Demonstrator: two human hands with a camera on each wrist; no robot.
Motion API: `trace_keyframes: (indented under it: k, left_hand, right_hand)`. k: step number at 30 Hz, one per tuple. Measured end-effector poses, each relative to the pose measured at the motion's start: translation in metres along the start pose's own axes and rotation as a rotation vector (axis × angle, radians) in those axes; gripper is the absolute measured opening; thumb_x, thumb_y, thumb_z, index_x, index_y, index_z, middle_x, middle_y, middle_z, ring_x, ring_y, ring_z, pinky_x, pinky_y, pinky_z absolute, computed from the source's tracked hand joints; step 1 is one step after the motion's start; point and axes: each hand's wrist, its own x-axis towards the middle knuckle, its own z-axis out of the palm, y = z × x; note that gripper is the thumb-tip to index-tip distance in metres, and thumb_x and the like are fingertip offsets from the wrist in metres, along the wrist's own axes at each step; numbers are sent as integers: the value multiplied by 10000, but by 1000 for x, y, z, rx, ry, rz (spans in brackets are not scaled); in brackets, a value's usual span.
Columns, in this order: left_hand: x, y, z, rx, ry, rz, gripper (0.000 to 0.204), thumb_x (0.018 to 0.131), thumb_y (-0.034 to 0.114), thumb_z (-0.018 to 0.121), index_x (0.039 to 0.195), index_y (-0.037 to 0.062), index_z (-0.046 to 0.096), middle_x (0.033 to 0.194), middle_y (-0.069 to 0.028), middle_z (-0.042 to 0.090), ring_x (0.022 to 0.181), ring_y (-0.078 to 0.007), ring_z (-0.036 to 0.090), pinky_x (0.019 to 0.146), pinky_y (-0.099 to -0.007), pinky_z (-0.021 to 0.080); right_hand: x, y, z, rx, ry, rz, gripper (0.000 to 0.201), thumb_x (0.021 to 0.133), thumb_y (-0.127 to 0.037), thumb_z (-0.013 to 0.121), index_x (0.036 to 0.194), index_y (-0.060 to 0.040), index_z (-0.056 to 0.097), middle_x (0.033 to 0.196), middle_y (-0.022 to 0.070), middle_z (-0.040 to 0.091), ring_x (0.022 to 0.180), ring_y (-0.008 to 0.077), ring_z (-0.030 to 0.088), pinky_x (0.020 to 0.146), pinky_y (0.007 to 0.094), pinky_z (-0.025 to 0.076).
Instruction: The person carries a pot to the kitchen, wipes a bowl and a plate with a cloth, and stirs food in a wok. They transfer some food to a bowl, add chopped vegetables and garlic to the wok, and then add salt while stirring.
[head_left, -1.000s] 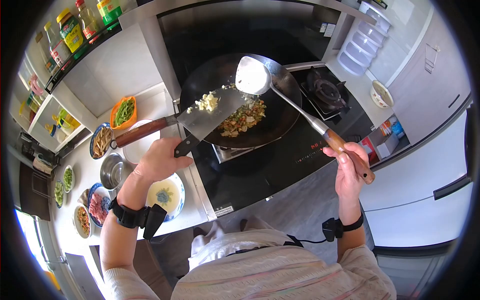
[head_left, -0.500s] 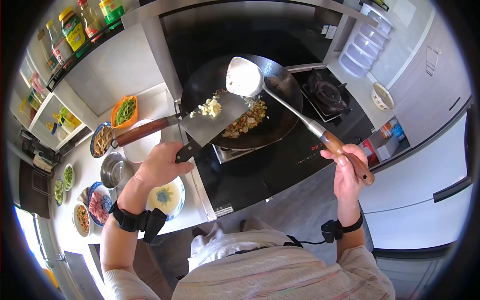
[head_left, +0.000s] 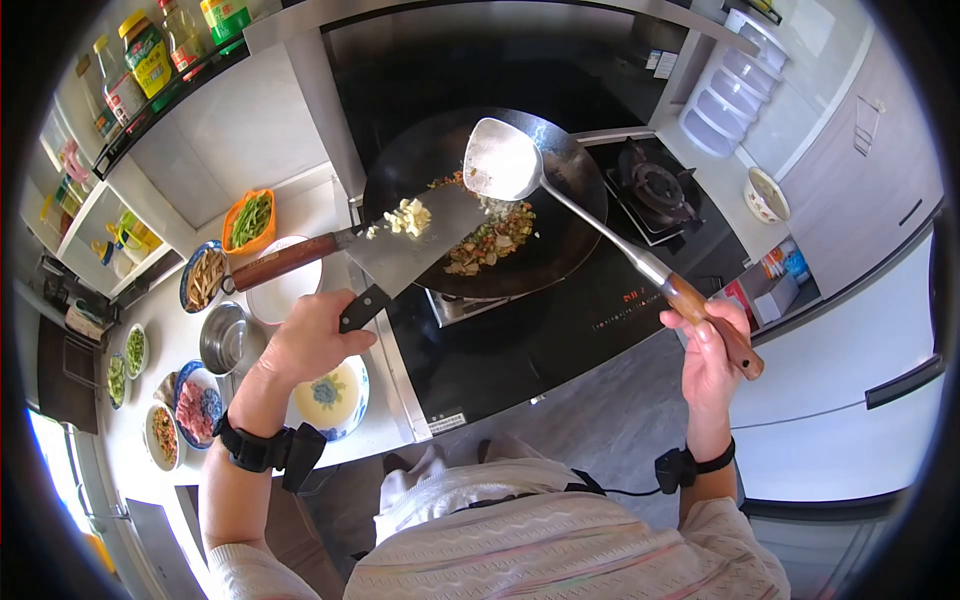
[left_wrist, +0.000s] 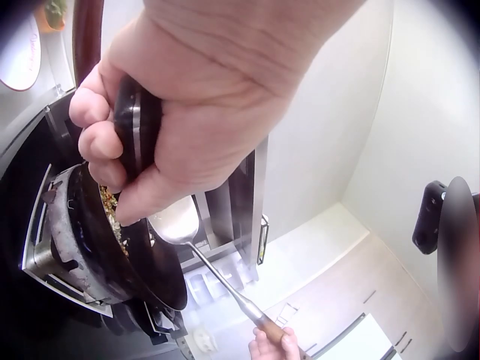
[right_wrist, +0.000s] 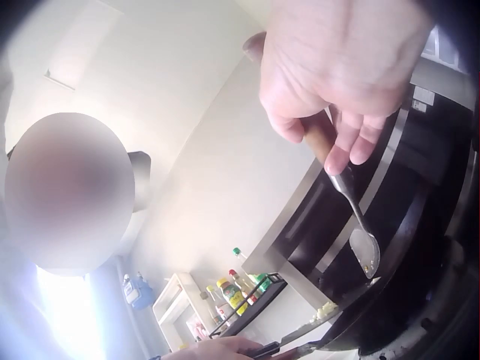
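The left hand [head_left: 312, 338] grips the black handle of a cleaver [head_left: 395, 262], whose flat blade reaches over the wok's left side. Pale chopped pieces [head_left: 408, 218] lie on the blade. In the right hand [head_left: 712, 365] is the wooden handle of a metal spatula [head_left: 503, 160], its head above the wok [head_left: 575, 235]. Diced mixed food [head_left: 492, 243] sits in the wok, partly hidden by blade and spatula. In the left wrist view, fingers [left_wrist: 101, 140] curl round the black handle [left_wrist: 137, 127]. The right wrist view shows the spatula head [right_wrist: 364, 251] above the wok.
Left counter: an orange basket of green vegetables [head_left: 249, 222], a metal bowl [head_left: 232, 338], a blue-rimmed plate of meat [head_left: 197, 405] and several small dishes. A second burner [head_left: 655, 185] stands right of the wok. Bottles [head_left: 147, 62] line a shelf upper left.
The spatula head swung left, then back right, and the right hand has moved slightly right and down. The cleaver and left hand have shifted slightly left. More food shows behind the blade.
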Motion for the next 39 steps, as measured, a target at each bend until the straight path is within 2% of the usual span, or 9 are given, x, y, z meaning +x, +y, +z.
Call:
trace_keyframes:
  k: [10,15,21,26,29,32,33,36,39]
  left_hand:
    - [-4,-13,-1,-47,50,2,285,666,194,674,825,-23,580,635,-169,560,595,-271,559,592,-348,445]
    - [-8,-17,0,-83,51,19,282,663,189,678,827,-18,577,639,-172,564,595,-278,570,592,-345,449]
    - [-20,-16,-2,-76,72,23,274,666,177,677,841,-9,577,641,-161,569,603,-264,582,604,-340,458]
    - [-46,-28,-13,-145,119,14,266,664,170,681,843,5,573,666,-150,571,615,-243,580,591,-336,451]
    - [-72,-60,-20,-133,251,83,306,667,187,673,885,0,567,684,-167,571,639,-304,574,602,-356,447]
    - [-111,-80,-46,-142,307,-42,352,674,189,668,961,9,573,728,-187,574,688,-329,572,631,-373,443]
    - [-126,-79,-60,-55,322,-156,353,677,190,673,963,10,573,711,-165,575,656,-282,573,604,-353,438]
    - [-166,-138,-79,-170,431,-272,309,691,171,662,935,3,573,654,-98,542,618,-163,545,556,-299,417]
    - [-206,-205,-96,-120,605,-260,263,680,169,661,888,23,595,641,-88,534,598,-162,526,577,-296,425]
  right_hand:
    - [0,3,-7,-80,12,9,224,832,-12,511,1052,-1,471,920,158,568,777,298,635,778,371,508]
    - [3,0,-3,9,10,0,226,834,-14,503,1057,-3,471,928,172,574,780,293,634,773,367,504]
    - [10,2,12,33,-83,-13,223,837,-7,490,1059,2,466,935,177,570,781,291,632,779,364,502]
    - [15,16,7,-92,22,-6,239,838,-24,504,1062,41,451,980,178,553,782,290,630,789,367,501]
    - [12,28,0,-103,74,37,268,845,-74,523,1074,45,451,1011,179,546,817,283,621,798,360,498]
    - [16,34,-1,-153,52,106,282,864,-82,504,1111,42,446,1022,181,546,859,251,611,819,329,486]
    - [18,36,0,-169,55,128,291,869,-87,503,1123,43,443,1030,182,546,863,241,609,824,320,481]
    - [25,44,9,-252,108,183,321,873,-122,520,1139,42,448,987,164,578,855,219,610,806,296,476]
    - [30,49,17,-268,95,213,338,877,-143,523,1163,23,455,998,143,595,876,199,608,811,273,454]
